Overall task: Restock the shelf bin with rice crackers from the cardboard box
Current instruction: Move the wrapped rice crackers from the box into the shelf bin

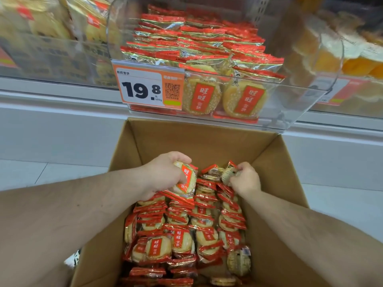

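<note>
An open cardboard box stands below the shelf, holding several rows of red-and-gold rice cracker packs. My left hand reaches into the box's far end and grips a stack of packs, tilted up. My right hand is beside it, fingers curled round a pack at the far right of the pile. Above, the clear shelf bin holds layers of the same packs, two upright at its front.
An orange price tag reading 19.8 hangs on the bin's front left. Neighbouring clear bins with yellow snacks on the left and orange ones on the right flank it. Below the white shelf ledge lies pale tiled floor.
</note>
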{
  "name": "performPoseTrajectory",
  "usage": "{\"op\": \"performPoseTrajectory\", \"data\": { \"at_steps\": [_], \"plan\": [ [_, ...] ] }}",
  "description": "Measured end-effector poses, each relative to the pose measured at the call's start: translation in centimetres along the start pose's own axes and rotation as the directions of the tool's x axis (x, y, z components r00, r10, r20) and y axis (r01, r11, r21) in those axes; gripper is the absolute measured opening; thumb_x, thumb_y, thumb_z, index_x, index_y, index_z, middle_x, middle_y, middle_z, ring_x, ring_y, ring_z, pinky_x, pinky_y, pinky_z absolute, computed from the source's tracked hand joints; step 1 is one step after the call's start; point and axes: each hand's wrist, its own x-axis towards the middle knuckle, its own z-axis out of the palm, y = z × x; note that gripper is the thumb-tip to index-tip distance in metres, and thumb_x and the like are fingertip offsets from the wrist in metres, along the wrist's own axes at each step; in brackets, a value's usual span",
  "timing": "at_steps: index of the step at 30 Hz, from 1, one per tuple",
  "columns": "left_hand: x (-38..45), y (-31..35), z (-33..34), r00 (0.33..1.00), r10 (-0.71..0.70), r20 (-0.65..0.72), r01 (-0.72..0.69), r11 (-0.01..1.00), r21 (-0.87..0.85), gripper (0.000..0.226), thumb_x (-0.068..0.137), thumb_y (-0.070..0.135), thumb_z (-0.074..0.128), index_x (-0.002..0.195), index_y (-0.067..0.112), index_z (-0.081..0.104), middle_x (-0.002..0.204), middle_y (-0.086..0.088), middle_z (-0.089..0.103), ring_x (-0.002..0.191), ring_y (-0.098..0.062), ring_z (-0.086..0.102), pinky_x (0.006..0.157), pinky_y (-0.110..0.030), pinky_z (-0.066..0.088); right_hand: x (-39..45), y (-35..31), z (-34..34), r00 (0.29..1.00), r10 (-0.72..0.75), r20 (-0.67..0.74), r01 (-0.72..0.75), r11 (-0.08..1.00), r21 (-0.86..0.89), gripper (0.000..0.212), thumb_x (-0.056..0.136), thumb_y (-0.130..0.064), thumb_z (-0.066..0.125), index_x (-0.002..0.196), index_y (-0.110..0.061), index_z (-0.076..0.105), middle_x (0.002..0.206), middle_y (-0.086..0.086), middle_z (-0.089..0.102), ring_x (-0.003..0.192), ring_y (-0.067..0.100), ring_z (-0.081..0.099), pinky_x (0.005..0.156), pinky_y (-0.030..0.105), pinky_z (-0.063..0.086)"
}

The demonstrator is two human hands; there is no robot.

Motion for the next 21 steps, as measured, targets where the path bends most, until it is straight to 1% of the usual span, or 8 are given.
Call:
{"op": "performPoseTrajectory", "data": {
  "at_steps": [3, 5, 8, 11, 13, 16, 18, 21],
  "plan": [
    [0.3, 0.4, 0.1, 0.999, 0.02, 0.028, -0.021, 0.999, 0.042, 0.053, 0.083, -0.004, 0.065, 0.109, 0.042, 0.062, 0.115, 0.003, 0.057, 0.1, -0.017, 0.06, 0.061, -0.022, 0.053, 2.3, 1.1, 1.2, 0.986, 0.158, -0.056, -0.159, 0.987, -0.019, 0.049, 0.084, -0.015, 0.062, 0.131, -0.007, 0.05, 0.134, 0.013, 0.052, 0.114, 0.033, 0.057, 0.089, 0.033, 0.046],
    [0.6, 0.5, 0.0, 0.999, 0.016, 0.037, -0.018, 0.998, 0.053, 0.054, 0.083, -0.004, 0.065, 0.111, 0.043, 0.062, 0.116, 0.004, 0.056, 0.097, -0.014, 0.058, 0.053, -0.017, 0.048, 3.0, 1.6, 1.8, 0.985, 0.165, -0.039, -0.169, 0.981, -0.099, 0.049, 0.088, -0.018, 0.061, 0.133, -0.008, 0.047, 0.136, 0.013, 0.049, 0.117, 0.034, 0.056, 0.09, 0.036, 0.046],
    [1.1, 0.4, 0.0, 1.0, 0.0, 0.018, -0.001, 0.998, 0.061, 0.06, 0.083, -0.006, 0.066, 0.117, 0.043, 0.059, 0.118, 0.004, 0.056, 0.098, -0.014, 0.058, 0.054, -0.016, 0.047, 3.1, 1.7, 1.9, 0.994, 0.084, 0.063, -0.059, 0.943, -0.327, 0.045, 0.084, -0.021, 0.069, 0.124, -0.014, 0.05, 0.127, 0.01, 0.05, 0.112, 0.032, 0.058, 0.088, 0.039, 0.048],
    [1.3, 0.4, -0.1, 1.0, -0.016, 0.003, 0.016, 0.998, 0.057, 0.07, 0.08, -0.007, 0.069, 0.125, 0.045, 0.054, 0.119, 0.001, 0.056, 0.103, -0.02, 0.06, 0.068, -0.026, 0.057, 2.4, 1.1, 0.5, 0.989, -0.003, 0.147, 0.075, 0.868, -0.491, 0.028, 0.086, -0.03, 0.063, 0.111, -0.019, 0.061, 0.117, 0.007, 0.054, 0.102, 0.029, 0.061, 0.083, 0.035, 0.051],
    [1.2, 0.6, -0.1, 1.0, -0.008, 0.002, 0.008, 0.998, 0.064, 0.073, 0.08, -0.007, 0.07, 0.128, 0.044, 0.052, 0.119, 0.0, 0.055, 0.102, -0.02, 0.061, 0.071, -0.028, 0.059, 1.3, 0.1, -0.6, 0.976, -0.092, 0.196, 0.186, 0.821, -0.541, 0.023, 0.086, -0.035, 0.059, 0.105, -0.022, 0.064, 0.112, 0.004, 0.056, 0.096, 0.027, 0.063, 0.08, 0.035, 0.053],
    [0.8, 0.9, -0.1, 1.0, 0.015, 0.01, -0.015, 0.998, 0.067, 0.073, 0.08, -0.007, 0.069, 0.13, 0.044, 0.051, 0.121, 0.0, 0.052, 0.101, -0.02, 0.06, 0.07, -0.028, 0.058, -1.6, -2.2, -3.2, 0.945, -0.25, 0.21, 0.325, 0.79, -0.52, 0.016, 0.082, -0.028, 0.059, 0.098, -0.022, 0.059, 0.103, -0.001, 0.053, 0.087, 0.026, 0.063, 0.071, 0.034, 0.052],
    [0.3, 1.0, -0.1, 0.999, 0.038, 0.032, -0.04, 0.996, 0.075, 0.072, 0.081, -0.005, 0.069, 0.13, 0.044, 0.05, 0.123, 0.0, 0.051, 0.098, -0.019, 0.06, 0.067, -0.026, 0.056, -4.4, -3.9, -5.6, 0.918, -0.358, 0.168, 0.395, 0.799, -0.454, 0.013, 0.08, -0.025, 0.06, 0.088, -0.025, 0.05, 0.093, -0.007, 0.05, 0.079, 0.02, 0.059, 0.066, 0.032, 0.049],
    [-0.6, 1.3, -0.1, 0.994, 0.084, 0.067, -0.089, 0.993, 0.077, 0.068, 0.083, -0.004, 0.066, 0.13, 0.042, 0.049, 0.125, 0.001, 0.052, 0.085, -0.014, 0.06, 0.058, -0.022, 0.049, -8.9, -5.7, -9.5, 0.883, -0.468, 0.043, 0.459, 0.84, -0.288, 0.021, 0.08, -0.023, 0.064, 0.082, -0.031, 0.045, 0.084, -0.013, 0.054, 0.073, 0.009, 0.055, 0.063, 0.028, 0.046]
  ]
}}
